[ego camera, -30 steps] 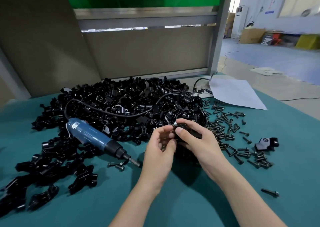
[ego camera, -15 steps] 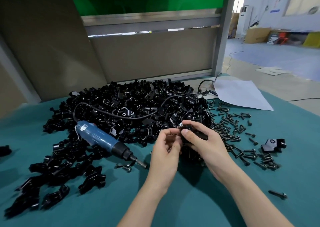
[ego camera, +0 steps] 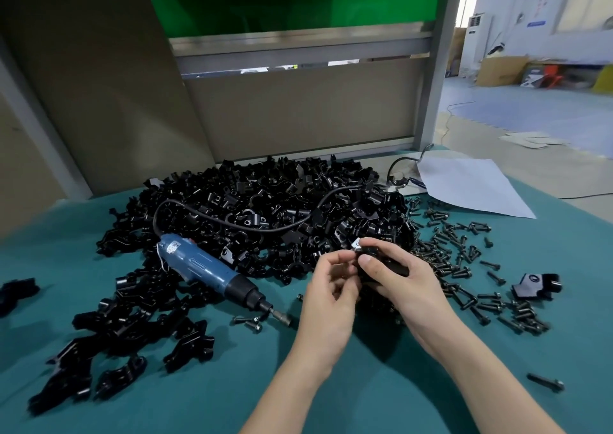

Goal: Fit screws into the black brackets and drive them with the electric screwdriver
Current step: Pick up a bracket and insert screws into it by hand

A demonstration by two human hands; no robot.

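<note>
1. Teal-matted workbench (ego camera: 205,400) pushed up against a beige partition (ego camera: 298,111), with open shop floor (ego camera: 530,108) off to the far right.
2. The person's right hand (ego camera: 403,279) has fingers and thumb wrapped round one black bracket (ego camera: 394,268), held just on the near side of the big bracket pile (ego camera: 265,208).
3. Left hand (ego camera: 326,301) is curled in tight, fingertips pinched right at the bracket's left end. Probably seating a screw, but whatever's between them is too small to tell.
4. Main thing for the next move: the electric screwdriver (ego camera: 205,269) lies on the mat to the left of both hands. Its long axis runs far-left to near-right, and the bit end is aimed at the left hand, so the left hand is clearly the nearer one.
5. In the way are two stray screws (ego camera: 249,321) just beside the bit. The cord (ego camera: 232,223) is also draped back over the pile and could drag brackets along when the tool gets lifted.
6. Plenty of loose screws (ego camera: 464,267) are spread out right of the hands, with one separate bracket (ego camera: 535,284) further right and a paper sheet (ego camera: 471,188) at the far right.
</note>
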